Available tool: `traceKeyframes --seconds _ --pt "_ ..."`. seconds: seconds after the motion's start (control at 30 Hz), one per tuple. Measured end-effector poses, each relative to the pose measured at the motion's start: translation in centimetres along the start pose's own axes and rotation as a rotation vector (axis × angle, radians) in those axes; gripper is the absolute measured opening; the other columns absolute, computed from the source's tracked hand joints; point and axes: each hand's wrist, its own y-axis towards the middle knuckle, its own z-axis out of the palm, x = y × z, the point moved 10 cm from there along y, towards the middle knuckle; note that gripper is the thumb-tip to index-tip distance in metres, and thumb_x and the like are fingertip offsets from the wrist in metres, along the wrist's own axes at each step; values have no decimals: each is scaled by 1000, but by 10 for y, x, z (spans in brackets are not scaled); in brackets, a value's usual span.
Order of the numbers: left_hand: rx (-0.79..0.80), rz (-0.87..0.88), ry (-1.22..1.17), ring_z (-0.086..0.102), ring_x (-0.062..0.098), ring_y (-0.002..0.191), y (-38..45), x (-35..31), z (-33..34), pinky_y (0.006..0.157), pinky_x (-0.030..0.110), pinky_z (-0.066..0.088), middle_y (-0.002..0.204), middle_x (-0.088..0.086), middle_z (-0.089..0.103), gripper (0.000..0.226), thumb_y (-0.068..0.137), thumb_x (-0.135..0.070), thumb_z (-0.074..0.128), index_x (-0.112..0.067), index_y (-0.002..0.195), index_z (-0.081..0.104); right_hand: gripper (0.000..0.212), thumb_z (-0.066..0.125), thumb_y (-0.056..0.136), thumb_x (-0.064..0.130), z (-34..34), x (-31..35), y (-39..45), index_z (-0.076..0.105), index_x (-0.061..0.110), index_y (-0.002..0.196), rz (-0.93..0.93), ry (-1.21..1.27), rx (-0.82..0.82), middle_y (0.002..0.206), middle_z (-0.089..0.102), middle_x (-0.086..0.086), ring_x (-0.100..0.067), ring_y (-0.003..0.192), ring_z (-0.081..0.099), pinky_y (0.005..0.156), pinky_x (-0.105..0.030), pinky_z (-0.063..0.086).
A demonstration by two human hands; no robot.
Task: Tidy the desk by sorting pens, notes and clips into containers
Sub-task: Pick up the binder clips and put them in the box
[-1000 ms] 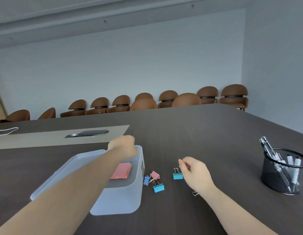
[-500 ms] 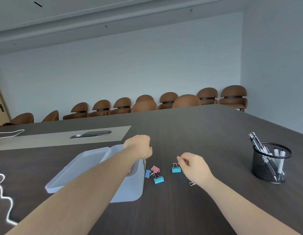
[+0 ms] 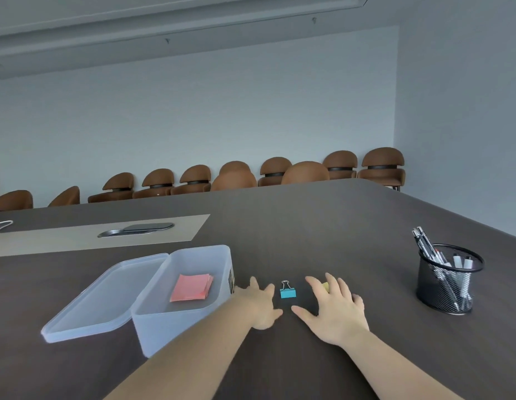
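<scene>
The blue clip (image 3: 288, 293) is sitting on the worktop (image 3: 308, 226) between both flat, spread, empty hands, left hand (image 3: 258, 303) and right hand (image 3: 333, 306), about equally near, handles pointing toward the far edge.

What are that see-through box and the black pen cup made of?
The box looks like frosted, translucent plastic: the pink notes show hazily through its walls. The pen cup seems to be black-coated metal mesh; pens are visible through its weave.

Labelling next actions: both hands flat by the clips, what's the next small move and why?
Probably pinch the blue clip with the right hand and drop it in the open box: it lies bare between the hands, the box beside the left hand.
</scene>
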Motion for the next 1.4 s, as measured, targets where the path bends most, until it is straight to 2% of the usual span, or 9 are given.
traceKeyframes --seconds 0.13,0.33,0.5,0.6,0.77,1.03,1.23,1.3,1.4 --pt "-224 -21 -26 32 35 134 5 -6 -4 107 48 37 149 10 32 50 101 -43 23 -21 144 31 49 33 91 59 -4 5 11 47 31 128 -45 -73 -31 139 39 0 -26 126 39 104 -41 34" --pt "-446 -6 -126 60 30 106 -2 -3 -17 88 37 50 126 10 49 38 98 -34 32 -14 127 46 30 35 96 37 -10 12 16 49 18 114 -88 -77 -79 112 56 -4 -26 105 52 85 -36 45" --pt "-442 -24 -234 64 28 102 4 2 -19 85 35 56 120 8 52 36 94 -31 40 -16 125 46 29 35 96 33 -12 11 18 54 15 110 -63 -104 -126 114 49 -6 -25 99 52 73 -33 44" --pt "-446 -41 -276 62 26 107 3 5 -20 88 33 54 123 8 51 38 93 -30 42 -15 127 47 29 36 97 30 -14 9 18 58 12 102 -43 -117 -137 111 45 -7 -25 80 46 66 -30 38" --pt "-498 -64 -317 62 24 104 -4 11 -20 87 29 53 122 9 52 36 93 -29 39 -12 123 50 18 34 97 25 -14 15 18 40 16 83 -107 -119 -164 64 31 4 -26 67 44 60 -29 35" --pt "-556 -60 -333 62 22 104 -13 15 -20 82 28 52 124 6 51 54 92 -59 40 -14 118 52 32 32 99 33 -18 14 19 32 19 71 -145 -96 -241 56 30 6 -26 63 44 57 -30 34" --pt "-617 -54 -404 63 22 100 -20 17 -23 82 28 51 120 6 52 33 96 -36 41 -11 114 53 46 69 82 24 -29 15 17 28 21 60 -158 -48 -315 52 23 7 -20 38 25 37 -18 6" --pt "-619 -56 -446 62 22 99 -20 19 -22 81 27 50 121 7 51 29 94 -29 42 -10 113 53 34 55 91 28 -22 12 21 37 18 65 -144 -133 -306 60 30 5 -23 46 36 39 -22 17" --pt "-613 -52 -501 62 23 95 -21 21 -21 78 26 49 117 7 52 24 92 -23 44 -8 108 54 40 34 99 33 -17 9 23 34 18 62 -123 -166 -314 58 25 6 -25 61 44 55 -28 34"
